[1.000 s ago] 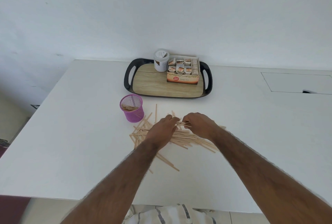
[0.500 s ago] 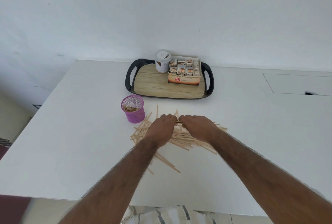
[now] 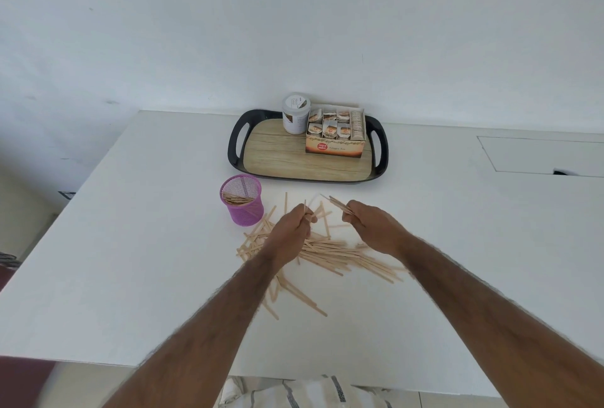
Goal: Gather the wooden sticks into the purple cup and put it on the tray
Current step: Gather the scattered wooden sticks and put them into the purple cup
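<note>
White counter (image 3: 130, 260), black-rimmed tray (image 3: 236, 143) at its far side, wooden sticks (image 3: 333, 252) scattered before it, left hand (image 3: 291, 231) and right hand (image 3: 372, 228) over the pile, each grip clamped on a few sticks, purple cup (image 3: 248, 211) on the counter beside the pile, some sticks inside

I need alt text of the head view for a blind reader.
The left hand and right hand each grip a few wooden sticks above a pile on a white table. A purple cup holding some sticks stands to the left, near a tray with a jar and tea box.
</note>
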The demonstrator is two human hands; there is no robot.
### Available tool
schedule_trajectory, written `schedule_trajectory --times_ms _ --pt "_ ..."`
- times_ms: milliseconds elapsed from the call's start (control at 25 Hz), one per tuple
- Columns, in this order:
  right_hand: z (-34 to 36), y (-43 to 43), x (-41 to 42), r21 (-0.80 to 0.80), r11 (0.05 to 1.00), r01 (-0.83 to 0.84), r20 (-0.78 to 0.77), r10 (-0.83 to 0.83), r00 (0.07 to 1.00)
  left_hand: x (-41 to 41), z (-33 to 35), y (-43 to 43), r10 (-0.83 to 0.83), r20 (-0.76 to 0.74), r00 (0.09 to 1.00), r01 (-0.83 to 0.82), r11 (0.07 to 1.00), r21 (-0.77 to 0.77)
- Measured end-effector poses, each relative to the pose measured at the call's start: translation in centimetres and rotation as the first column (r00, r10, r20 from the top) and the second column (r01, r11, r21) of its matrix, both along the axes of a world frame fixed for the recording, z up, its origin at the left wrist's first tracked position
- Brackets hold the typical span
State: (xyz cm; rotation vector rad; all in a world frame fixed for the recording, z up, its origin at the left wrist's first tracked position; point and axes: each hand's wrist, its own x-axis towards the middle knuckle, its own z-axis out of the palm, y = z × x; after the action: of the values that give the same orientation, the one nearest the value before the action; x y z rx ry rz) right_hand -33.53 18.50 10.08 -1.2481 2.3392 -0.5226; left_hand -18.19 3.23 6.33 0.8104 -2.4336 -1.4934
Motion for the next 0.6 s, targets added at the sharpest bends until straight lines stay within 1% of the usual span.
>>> schedule_trajectory --times_ms 40,80,120,160,240,320,400,440,600 --pt "0.0 -0.4 0.5 -0.058 0.996 0.060 0.097 -0.055 0.994 -0.4 0.0 0.4 0.090 -0.035 0.995 -0.083 0.980 0.183" --pt "0.0 -1.0 1.1 -0.106 0.985 0.133 0.197 -0.110 0.974 -0.6 0.3 0.8 0.165 -0.048 0.985 -0.140 0.933 0.332" --pt "0.1 -1.6 1.7 -0.135 0.969 0.206 0.289 -0.160 0.944 -0.8 0.4 1.1 0.215 -0.042 0.976 -0.175 0.881 0.439" --pt "0.3 -2.1 2.4 -0.150 0.953 0.265 0.359 -0.197 0.912 -1.0 0.7 1.5 0.245 -0.035 0.969 -0.193 0.834 0.517" --pt "0.2 -3.1 3.4 -0.167 0.933 0.318 0.409 -0.228 0.884 -1.4 1.1 2.1 0.305 -0.022 0.952 -0.226 0.752 0.619" --pt "0.0 -4.0 4.2 -0.177 0.930 0.321 0.381 -0.236 0.894 -1.9 1.3 2.4 0.410 0.015 0.912 -0.313 0.671 0.673" --pt "-0.2 -4.6 5.0 -0.160 0.937 0.309 0.321 -0.247 0.914 -2.3 1.3 2.7 0.502 0.052 0.863 -0.377 0.574 0.727" --pt "-0.3 -4.9 5.4 -0.143 0.946 0.293 0.279 -0.245 0.928 -2.4 1.2 2.7 0.523 0.057 0.851 -0.375 0.528 0.762" --pt "0.0 -5.7 6.5 -0.095 0.973 0.211 0.065 -0.205 0.977 -2.2 2.0 3.2 0.545 -0.026 0.838 -0.214 0.372 0.903"
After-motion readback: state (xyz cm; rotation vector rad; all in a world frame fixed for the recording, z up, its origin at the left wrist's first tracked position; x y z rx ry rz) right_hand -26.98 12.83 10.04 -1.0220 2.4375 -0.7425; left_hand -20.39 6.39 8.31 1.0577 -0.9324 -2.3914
